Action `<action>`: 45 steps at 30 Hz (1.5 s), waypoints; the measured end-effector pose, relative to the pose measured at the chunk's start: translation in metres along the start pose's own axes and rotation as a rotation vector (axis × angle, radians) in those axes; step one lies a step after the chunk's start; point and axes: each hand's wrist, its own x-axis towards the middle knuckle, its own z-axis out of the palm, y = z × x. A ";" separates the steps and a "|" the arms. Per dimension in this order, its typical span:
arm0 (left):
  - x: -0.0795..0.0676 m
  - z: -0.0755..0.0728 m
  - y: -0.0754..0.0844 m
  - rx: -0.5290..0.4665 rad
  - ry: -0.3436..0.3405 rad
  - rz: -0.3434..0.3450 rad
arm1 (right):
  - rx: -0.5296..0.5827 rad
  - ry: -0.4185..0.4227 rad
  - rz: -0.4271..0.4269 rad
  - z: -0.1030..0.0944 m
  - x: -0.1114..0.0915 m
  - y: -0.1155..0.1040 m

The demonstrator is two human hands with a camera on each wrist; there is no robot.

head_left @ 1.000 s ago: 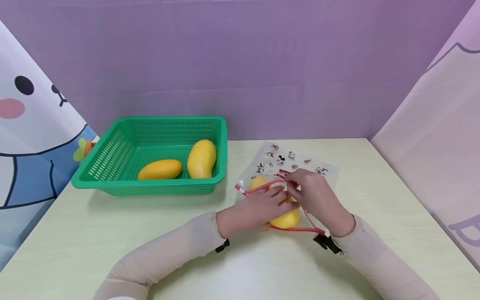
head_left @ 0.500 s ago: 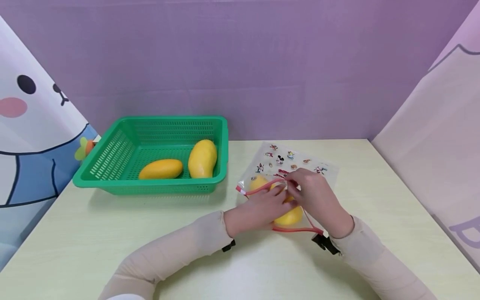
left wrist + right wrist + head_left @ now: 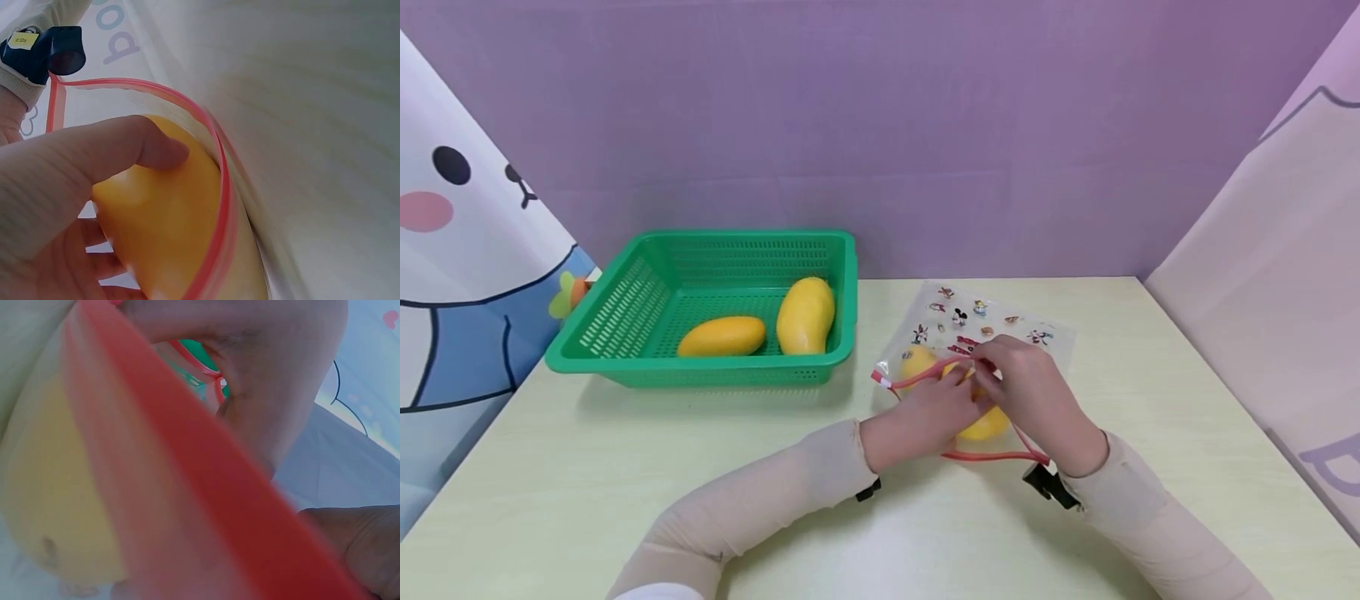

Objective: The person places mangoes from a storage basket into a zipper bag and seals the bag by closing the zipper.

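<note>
Inside the mouth of a clear zip bag [image 3: 992, 319] with cartoon prints, my left hand [image 3: 929, 415] grips a yellow mango [image 3: 987, 427]. In the left wrist view the thumb lies across the mango [image 3: 169, 212], its fingers curl along the side, and the red zip edge [image 3: 214, 144] arches over it. Another mango [image 3: 916, 360] shows through the plastic at the bag's left. My right hand [image 3: 1028, 387] pinches the upper red rim and holds the mouth apart. The right wrist view has the red strip [image 3: 187, 462] large and blurred, with a mango [image 3: 56, 487] behind plastic.
A green basket [image 3: 700, 367] stands on the table [image 3: 760, 533] to the left, holding a smaller mango [image 3: 722, 337] and a larger mango [image 3: 805, 317]. Behind the table hangs a purple cloth [image 3: 880, 142]. Printed cloth lines both sides.
My left hand has moved slightly right and forward, and the mango it holds has gone deeper into the bag. The right hand stays at the bag's rim.
</note>
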 end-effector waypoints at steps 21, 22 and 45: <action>0.009 -0.001 -0.003 -0.003 -0.018 -0.030 | 0.022 0.009 -0.030 -0.001 0.000 0.000; 0.009 0.000 -0.003 -0.001 -0.016 -0.030 | 0.023 0.008 -0.029 -0.001 0.000 0.000; 0.016 0.002 -0.011 -0.078 -0.082 -0.022 | 0.035 0.032 -0.050 -0.001 0.000 0.001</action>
